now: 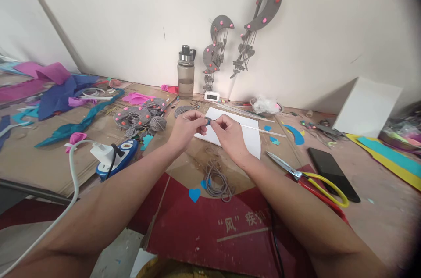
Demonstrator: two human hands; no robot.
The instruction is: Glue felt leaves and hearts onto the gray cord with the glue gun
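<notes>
My left hand (190,125) and my right hand (229,134) meet above a white sheet (251,144), fingertips pinched. Between them is a small dark grey and teal piece (208,121), mostly covered by the fingers; its exact shape is hidden. A loose coil of grey yarn (219,185) lies below the hands on the cardboard. By the coil are a blue paper heart (194,195) and a second one partly under the yarn. Several small blue cutouts (274,140) lie right of the sheet, close to a thin clear stick (266,131).
Scissors (296,172) and a black phone (332,172) lie at right. A bottle (186,76) and small clock (212,96) stand by the wall, under hanging grey moons (271,4). Grey yarn-wrapped crescents (134,115) and a power strip (126,157) with a white cable are at left.
</notes>
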